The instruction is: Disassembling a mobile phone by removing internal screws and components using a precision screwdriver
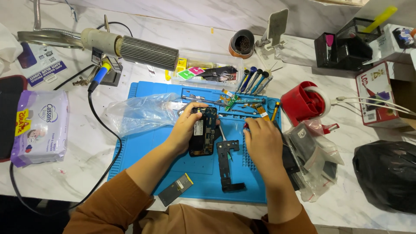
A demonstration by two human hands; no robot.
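Observation:
My left hand (185, 128) grips an opened black phone (203, 131) by its left edge, with the circuit side up, over the blue work mat (143, 149). My right hand (261, 141) rests on the mat just right of the phone, fingers curled around a thin red-tipped tool (245, 125); most of the tool is hidden. A black phone frame piece (228, 164) lies on the mat between my two hands. A flat battery (175, 189) lies at the mat's near edge.
A clear plastic bag (138, 113) lies on the mat's left part. Screwdrivers (253, 81) and tweezers lie along its far edge. A red tape dispenser (305, 102), plastic pouches (314, 158) and a black bag (385, 173) sit right. A hot-air tool (138, 50), cable and wipes pack (41, 125) are left.

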